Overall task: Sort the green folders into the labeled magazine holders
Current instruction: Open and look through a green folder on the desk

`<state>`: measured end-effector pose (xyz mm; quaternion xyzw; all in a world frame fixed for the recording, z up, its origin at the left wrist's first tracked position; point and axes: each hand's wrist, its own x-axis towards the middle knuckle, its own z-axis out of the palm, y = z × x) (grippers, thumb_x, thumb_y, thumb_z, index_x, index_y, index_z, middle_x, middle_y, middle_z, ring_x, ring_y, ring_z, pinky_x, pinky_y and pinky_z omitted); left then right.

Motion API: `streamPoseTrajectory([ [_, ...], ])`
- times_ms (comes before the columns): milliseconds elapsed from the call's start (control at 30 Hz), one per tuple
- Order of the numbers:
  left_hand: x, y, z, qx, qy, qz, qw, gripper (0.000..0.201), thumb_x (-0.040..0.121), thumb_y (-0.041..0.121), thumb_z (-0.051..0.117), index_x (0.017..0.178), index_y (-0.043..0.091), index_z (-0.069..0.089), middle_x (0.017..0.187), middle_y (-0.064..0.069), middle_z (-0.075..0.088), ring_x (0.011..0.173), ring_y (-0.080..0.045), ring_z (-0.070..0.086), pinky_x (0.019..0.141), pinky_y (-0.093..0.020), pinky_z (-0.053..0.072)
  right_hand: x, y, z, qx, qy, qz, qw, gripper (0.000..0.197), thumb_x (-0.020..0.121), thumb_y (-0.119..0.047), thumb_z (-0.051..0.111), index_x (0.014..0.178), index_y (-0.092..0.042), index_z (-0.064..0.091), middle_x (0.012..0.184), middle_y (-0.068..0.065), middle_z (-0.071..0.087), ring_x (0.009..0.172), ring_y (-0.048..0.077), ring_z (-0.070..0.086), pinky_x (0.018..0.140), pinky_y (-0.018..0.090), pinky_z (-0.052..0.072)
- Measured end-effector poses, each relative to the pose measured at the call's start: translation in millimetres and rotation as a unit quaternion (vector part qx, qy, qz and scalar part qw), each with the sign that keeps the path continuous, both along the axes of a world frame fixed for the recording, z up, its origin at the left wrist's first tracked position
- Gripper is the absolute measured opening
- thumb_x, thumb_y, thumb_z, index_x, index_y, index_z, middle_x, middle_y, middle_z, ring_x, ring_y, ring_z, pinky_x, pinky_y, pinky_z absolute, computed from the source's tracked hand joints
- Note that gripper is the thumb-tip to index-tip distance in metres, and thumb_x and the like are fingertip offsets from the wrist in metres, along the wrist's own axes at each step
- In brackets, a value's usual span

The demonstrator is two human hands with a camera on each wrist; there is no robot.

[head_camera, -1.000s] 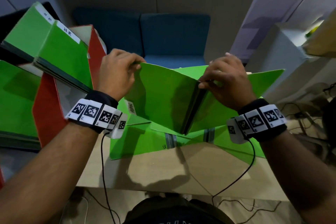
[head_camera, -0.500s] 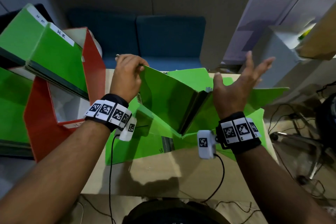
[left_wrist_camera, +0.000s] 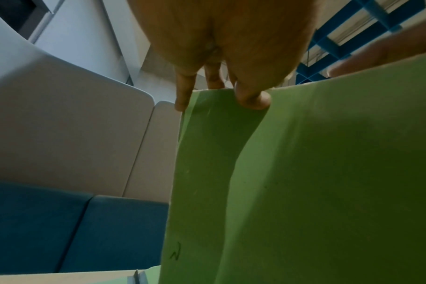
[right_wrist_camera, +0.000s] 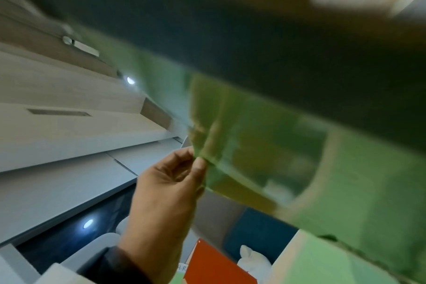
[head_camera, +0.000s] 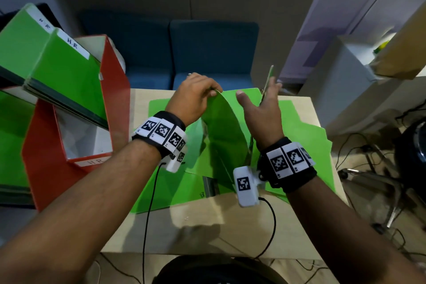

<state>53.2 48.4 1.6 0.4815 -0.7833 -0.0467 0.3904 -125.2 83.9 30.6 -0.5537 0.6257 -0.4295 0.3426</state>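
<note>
A green folder (head_camera: 221, 129) stands half open on its spine on the wooden table (head_camera: 207, 228). My left hand (head_camera: 208, 92) pinches the top edge of its left cover; the left wrist view shows the thumb (left_wrist_camera: 253, 99) on that green cover (left_wrist_camera: 304, 182). My right hand (head_camera: 258, 100) is open, its straight fingers (head_camera: 273, 90) flat against the upright right cover (head_camera: 269, 78). A red magazine holder (head_camera: 114, 104) labelled HR stands at the left with green H-R folders (head_camera: 66, 80) in it. The blurred right wrist view shows my left hand (right_wrist_camera: 168, 192) pinching the cover.
More green folders (head_camera: 161, 182) lie flat on the table under the held one, reaching its right edge (head_camera: 309, 136). A further stack of green folders (head_camera: 11, 122) is at the far left. A blue sofa (head_camera: 214, 53) stands behind the table; cables and a chair base (head_camera: 373, 168) are on the right.
My right hand let go of the folder's middle, straightened its fingers and now presses the right cover, which has swung up towards the left one. My left hand kept its pinch.
</note>
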Motion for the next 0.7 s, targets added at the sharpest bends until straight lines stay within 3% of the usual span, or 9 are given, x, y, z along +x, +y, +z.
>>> streamPoseTrajectory([
  [67,-5,-3,1,0.006,0.005,-0.005,1.000,0.012,0.085,0.004,0.065,0.089,0.014,0.072,0.085,0.002,0.069,0.087,-0.017,0.055,0.083,-0.027,0.041,1,1,3,0.034,0.039,0.054,0.997,0.091,0.085,-0.040,0.068,0.152,-0.012,0.014,0.160,0.011,0.007,0.147,0.017,0.008,0.113,0.023,0.011],
  [167,-10,-7,3,-0.003,0.015,-0.002,1.000,0.010,0.084,0.007,0.068,0.091,0.013,0.072,0.088,0.001,0.070,0.090,-0.016,0.055,0.085,-0.025,0.041,4,2,4,0.069,0.058,0.123,0.988,0.092,0.077,-0.031,0.073,0.151,-0.014,0.021,0.154,0.008,0.032,0.138,0.020,0.035,0.113,0.033,0.030],
  [267,-13,-9,4,-0.020,0.042,0.004,0.999,0.014,0.083,0.006,0.068,0.095,0.011,0.069,0.094,0.000,0.067,0.093,-0.013,0.054,0.090,-0.030,0.043,8,4,4,0.056,0.093,0.159,0.981,0.069,0.080,-0.010,0.057,0.145,-0.012,0.036,0.137,0.001,0.053,0.124,0.019,0.052,0.105,0.031,0.040],
  [333,-14,-7,3,-0.015,0.073,0.013,0.997,0.024,0.083,0.006,0.069,0.106,0.009,0.066,0.104,-0.003,0.063,0.102,-0.012,0.056,0.096,-0.029,0.044,10,6,5,0.016,0.099,0.183,0.978,0.060,0.074,-0.008,0.044,0.133,-0.015,0.054,0.126,0.000,0.063,0.118,0.019,0.058,0.102,0.037,0.045],
  [400,-13,-5,0,0.001,0.093,0.018,0.995,0.036,0.085,0.007,0.069,0.120,0.008,0.060,0.123,-0.008,0.057,0.124,-0.016,0.049,0.106,-0.020,0.036,9,4,7,0.005,0.052,0.188,0.981,0.062,0.070,-0.008,0.042,0.130,-0.016,0.058,0.123,0.000,0.065,0.116,0.015,0.060,0.101,0.040,0.047],
  [467,-10,-3,-3,0.015,0.098,0.007,0.995,0.049,0.088,0.010,0.067,0.134,0.007,0.051,0.142,-0.009,0.045,0.139,-0.017,0.034,0.114,-0.018,0.025,7,4,12,0.000,-0.008,0.185,0.983,0.060,0.075,0.008,0.046,0.133,-0.007,0.055,0.127,0.003,0.062,0.119,0.012,0.057,0.105,0.037,0.044],
  [567,-4,4,-11,0.077,0.096,0.021,0.992,0.062,0.094,0.017,0.060,0.149,0.012,0.031,0.159,-0.002,0.020,0.145,-0.012,0.020,0.115,-0.017,0.017,1,4,26,-0.030,-0.073,0.182,0.980,0.063,0.080,0.021,0.047,0.136,-0.007,0.049,0.132,0.001,0.058,0.122,0.008,0.054,0.106,0.032,0.043],
  [700,14,20,-32,0.172,0.112,0.106,0.973,0.058,0.101,0.032,0.045,0.153,0.018,0.023,0.162,0.004,0.010,0.143,-0.003,0.010,0.114,-0.024,0.012,-14,2,37,-0.079,-0.201,0.154,0.964,0.065,0.084,0.019,0.050,0.139,-0.013,0.039,0.139,0.005,0.053,0.128,0.016,0.050,0.107,0.038,0.042],
])
